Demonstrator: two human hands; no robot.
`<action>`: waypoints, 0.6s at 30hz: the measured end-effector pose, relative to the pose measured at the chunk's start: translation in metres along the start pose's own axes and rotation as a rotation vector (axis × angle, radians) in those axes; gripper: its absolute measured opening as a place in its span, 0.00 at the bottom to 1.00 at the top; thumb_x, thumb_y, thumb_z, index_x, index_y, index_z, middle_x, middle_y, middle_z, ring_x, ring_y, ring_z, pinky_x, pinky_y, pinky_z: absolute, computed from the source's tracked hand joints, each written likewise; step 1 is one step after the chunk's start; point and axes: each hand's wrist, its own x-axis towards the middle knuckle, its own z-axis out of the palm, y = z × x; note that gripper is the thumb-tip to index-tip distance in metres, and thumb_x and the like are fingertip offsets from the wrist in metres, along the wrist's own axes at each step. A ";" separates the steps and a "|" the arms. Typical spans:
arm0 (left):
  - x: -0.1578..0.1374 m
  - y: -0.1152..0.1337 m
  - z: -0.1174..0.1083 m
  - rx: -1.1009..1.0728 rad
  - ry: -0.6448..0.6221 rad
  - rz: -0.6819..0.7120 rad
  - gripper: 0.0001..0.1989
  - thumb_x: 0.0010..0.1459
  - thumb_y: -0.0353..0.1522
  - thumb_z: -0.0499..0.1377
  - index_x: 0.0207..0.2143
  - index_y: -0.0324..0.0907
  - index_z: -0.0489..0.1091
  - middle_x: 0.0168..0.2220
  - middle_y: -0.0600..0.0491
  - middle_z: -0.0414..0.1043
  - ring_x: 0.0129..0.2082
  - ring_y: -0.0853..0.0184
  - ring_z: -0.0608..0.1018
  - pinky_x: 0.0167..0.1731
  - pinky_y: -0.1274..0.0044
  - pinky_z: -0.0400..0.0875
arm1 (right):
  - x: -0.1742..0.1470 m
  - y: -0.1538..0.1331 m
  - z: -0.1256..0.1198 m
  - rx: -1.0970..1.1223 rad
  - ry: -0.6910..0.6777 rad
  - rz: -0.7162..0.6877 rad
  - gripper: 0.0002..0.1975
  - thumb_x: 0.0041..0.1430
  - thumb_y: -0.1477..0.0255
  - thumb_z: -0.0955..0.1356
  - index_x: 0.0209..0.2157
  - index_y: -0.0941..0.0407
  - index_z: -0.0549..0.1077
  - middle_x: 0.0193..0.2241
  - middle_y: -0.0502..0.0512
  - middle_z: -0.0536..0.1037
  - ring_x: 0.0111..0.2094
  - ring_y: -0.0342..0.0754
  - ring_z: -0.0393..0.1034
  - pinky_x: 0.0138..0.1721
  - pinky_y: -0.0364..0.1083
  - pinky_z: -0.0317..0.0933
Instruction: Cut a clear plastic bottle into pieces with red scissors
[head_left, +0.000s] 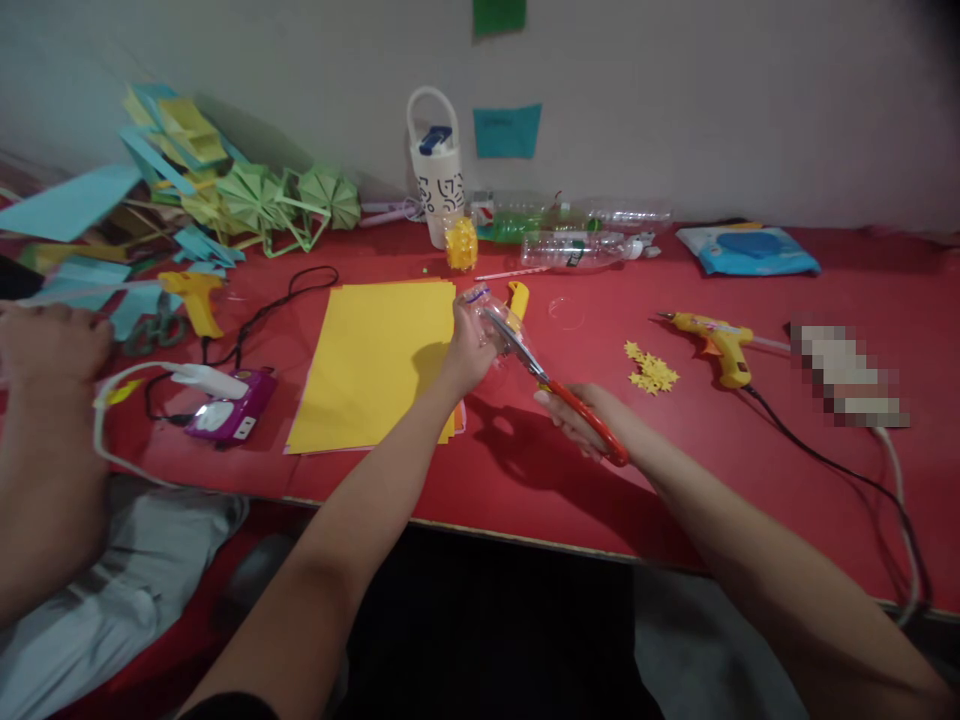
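My left hand is closed on a clear plastic bottle piece with a purple-blue mark near its edge. In my right hand are scissors with red handles, their blades against the clear plastic. How far apart the blades are is hard to tell. Behind the plastic lies a yellow-handled tool, partly hidden. Under my left forearm is a stack of yellow paper sheets. To the right of the scissors sits a small pile of yellow stars.
A yellow glue gun lies right, its cord trailing over the edge. Plastic bottles, a white tumbler holder and a wipes pack line the wall. Left are a purple power strip, another glue gun, paper crafts and another person's arm.
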 end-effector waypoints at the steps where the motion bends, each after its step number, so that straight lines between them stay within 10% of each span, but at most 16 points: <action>1: -0.001 0.001 0.000 -0.004 0.004 0.003 0.28 0.50 0.22 0.61 0.50 0.49 0.57 0.44 0.51 0.73 0.43 0.64 0.78 0.45 0.72 0.72 | 0.000 0.001 -0.001 0.009 -0.016 -0.009 0.29 0.50 0.41 0.69 0.21 0.53 0.62 0.09 0.40 0.58 0.08 0.38 0.52 0.12 0.41 0.51; 10: 0.014 0.001 -0.016 -0.206 0.193 -0.201 0.19 0.57 0.31 0.61 0.49 0.52 0.60 0.35 0.57 0.73 0.41 0.63 0.79 0.42 0.68 0.76 | -0.003 -0.001 -0.002 -0.057 0.031 -0.126 0.29 0.45 0.40 0.69 0.22 0.53 0.64 0.11 0.43 0.61 0.12 0.40 0.57 0.18 0.43 0.55; 18: -0.010 0.009 0.009 -0.323 -0.112 -0.403 0.14 0.54 0.25 0.60 0.43 0.43 0.63 0.35 0.53 0.77 0.36 0.63 0.82 0.42 0.66 0.76 | 0.021 0.008 -0.012 -0.067 0.398 -0.231 0.29 0.40 0.41 0.70 0.23 0.52 0.63 0.16 0.45 0.61 0.19 0.42 0.56 0.21 0.44 0.51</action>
